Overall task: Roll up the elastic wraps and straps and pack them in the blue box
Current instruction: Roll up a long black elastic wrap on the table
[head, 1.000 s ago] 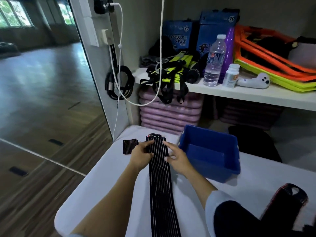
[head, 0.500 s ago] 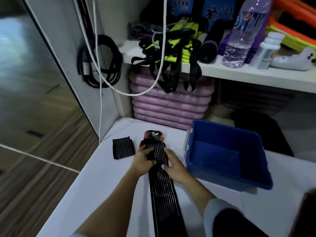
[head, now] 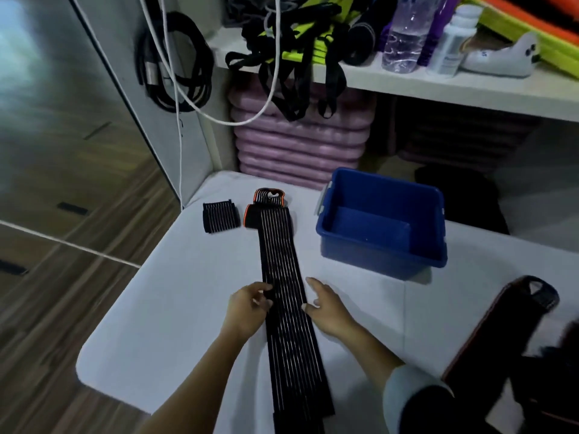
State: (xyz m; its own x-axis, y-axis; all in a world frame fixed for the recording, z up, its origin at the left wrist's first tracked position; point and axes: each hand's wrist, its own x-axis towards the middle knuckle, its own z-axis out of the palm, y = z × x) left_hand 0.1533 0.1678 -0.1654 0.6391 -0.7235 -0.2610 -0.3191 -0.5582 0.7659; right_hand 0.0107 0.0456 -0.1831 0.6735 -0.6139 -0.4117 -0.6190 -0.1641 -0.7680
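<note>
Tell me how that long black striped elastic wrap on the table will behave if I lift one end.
Probably floppy: the long black striped elastic wrap lies flat along the white table and seems to hang over its near edge, so a lifted end should dangle. Likely light, being thin fabric. Unlikely to roll or slide: its orange-trimmed far end rests unaided.

We see a long black elastic wrap (head: 282,277) with thin pale stripes running lengthwise and orange trim at its far end, a small black striped roll (head: 220,217), a plain blue plastic box (head: 369,258), a white tabletop (head: 188,308) and stacked pink ribbed mats (head: 297,145).
</note>
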